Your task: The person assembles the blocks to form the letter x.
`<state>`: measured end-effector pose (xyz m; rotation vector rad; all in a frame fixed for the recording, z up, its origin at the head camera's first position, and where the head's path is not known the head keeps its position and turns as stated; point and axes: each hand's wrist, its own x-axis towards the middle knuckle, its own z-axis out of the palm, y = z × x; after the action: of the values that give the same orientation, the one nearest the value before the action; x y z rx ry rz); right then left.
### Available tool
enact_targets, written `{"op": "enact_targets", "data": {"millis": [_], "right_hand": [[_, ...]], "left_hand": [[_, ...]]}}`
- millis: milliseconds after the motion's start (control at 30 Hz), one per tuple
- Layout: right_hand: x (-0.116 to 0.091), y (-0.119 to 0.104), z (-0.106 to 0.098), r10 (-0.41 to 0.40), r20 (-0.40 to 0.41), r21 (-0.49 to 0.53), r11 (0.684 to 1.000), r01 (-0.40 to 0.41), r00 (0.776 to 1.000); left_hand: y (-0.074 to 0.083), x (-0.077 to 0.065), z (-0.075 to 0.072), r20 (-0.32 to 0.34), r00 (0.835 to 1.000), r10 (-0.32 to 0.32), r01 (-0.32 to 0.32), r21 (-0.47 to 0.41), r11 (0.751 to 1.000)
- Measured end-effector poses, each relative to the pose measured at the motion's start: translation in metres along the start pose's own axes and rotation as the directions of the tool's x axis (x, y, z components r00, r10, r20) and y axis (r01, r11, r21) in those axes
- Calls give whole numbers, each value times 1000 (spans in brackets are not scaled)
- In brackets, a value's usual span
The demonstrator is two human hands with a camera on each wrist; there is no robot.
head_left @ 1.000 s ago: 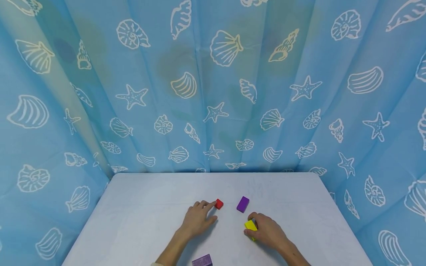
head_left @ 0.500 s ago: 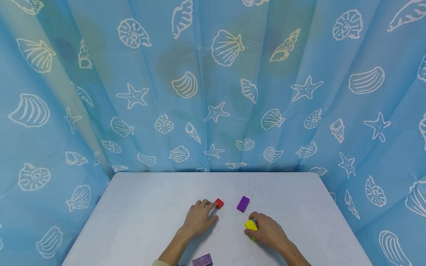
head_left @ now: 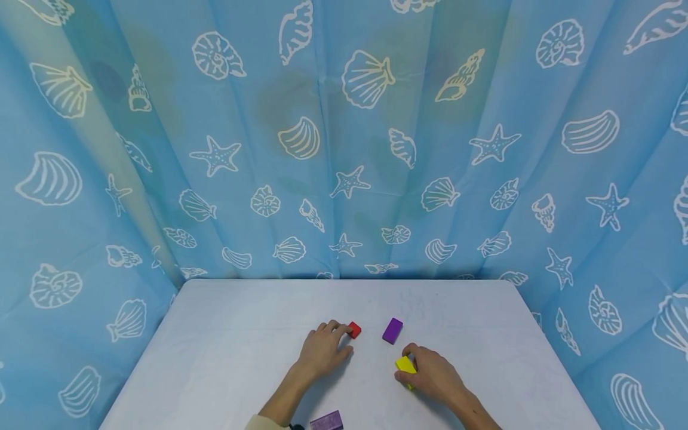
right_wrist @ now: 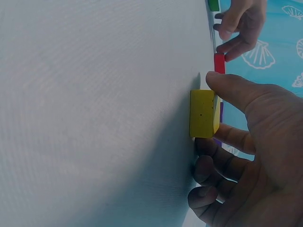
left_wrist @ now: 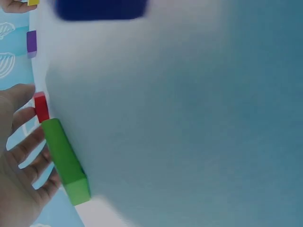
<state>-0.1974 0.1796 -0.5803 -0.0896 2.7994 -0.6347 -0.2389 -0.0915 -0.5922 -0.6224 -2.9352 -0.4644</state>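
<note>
My left hand reaches in from the front with spread fingers, its index fingertip at a small red block. A long green block lies along the other fingertips in the left wrist view; the hand hides it in the head view. My right hand pinches a yellow block between thumb and fingers, low over the white table. In the right wrist view, the yellow block's end faces the camera, and the lower fingers are curled beside it.
A purple block lies beyond the yellow one. Near the front edge of the view is a dull purple block. A blurred dark blue shape tops the left wrist view. A blue shell-patterned curtain stands behind the table.
The left hand has shifted very slightly to the right, and more of its sleeve shows. The right hand keeps its grip on the yellow block in the same place.
</note>
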Motion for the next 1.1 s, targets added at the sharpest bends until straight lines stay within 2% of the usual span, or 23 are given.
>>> {"op": "enact_targets", "data": {"millis": [300,567,1100], "right_hand": [[1,-1,0,-3,12,-2,1000,3,1000],[1,0,0,11,26,9,1000,-11,1000],[1,1,0,10,12,12,1000,-10,1000]], "left_hand": [[7,4,-9,-19,1000,14,-14,37,999],[7,6,-4,-51,998,28,-25,62,998],[14,10,-6,-50,999,-8,13,94,995]]}}
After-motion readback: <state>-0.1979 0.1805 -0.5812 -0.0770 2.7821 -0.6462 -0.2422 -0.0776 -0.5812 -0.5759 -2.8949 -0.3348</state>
